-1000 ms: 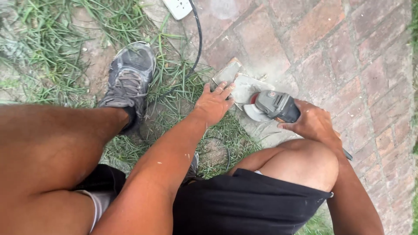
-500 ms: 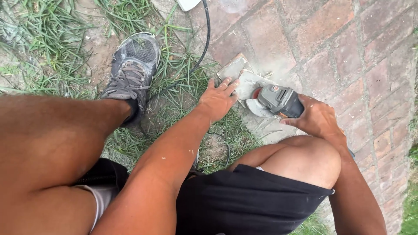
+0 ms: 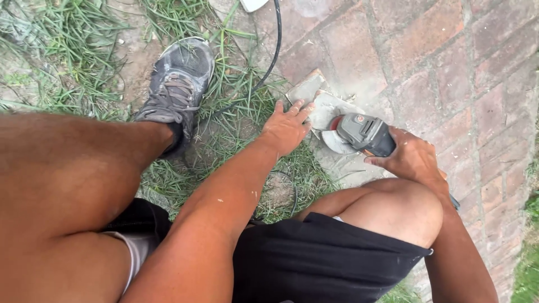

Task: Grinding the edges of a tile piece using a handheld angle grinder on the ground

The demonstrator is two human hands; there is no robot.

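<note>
Right hand [image 3: 412,160] grips the grinder [image 3: 362,134], disc at ten o'clock, seemingly touching the tile [image 3: 320,101] under the flat left hand [image 3: 286,129].

L hand [image 3: 285,130] lies flat, fingers spread, pressing on a grey tile piece [image 3: 307,90] at the edge of the brick paving [image 3: 426,62]. R hand [image 3: 410,160] grips an angle grinder [image 3: 362,134], grey body w/ orange trim, disc just beside the L fingertips, over dusty pale slab. Black cord [image 3: 268,62] runs up thru the grass [image 3: 78,39]. Grey sneaker [image 3: 177,84] planted on dirt, well left of the tile. Black shorts [image 3: 325,264] at bottom, both knees bent.
</note>
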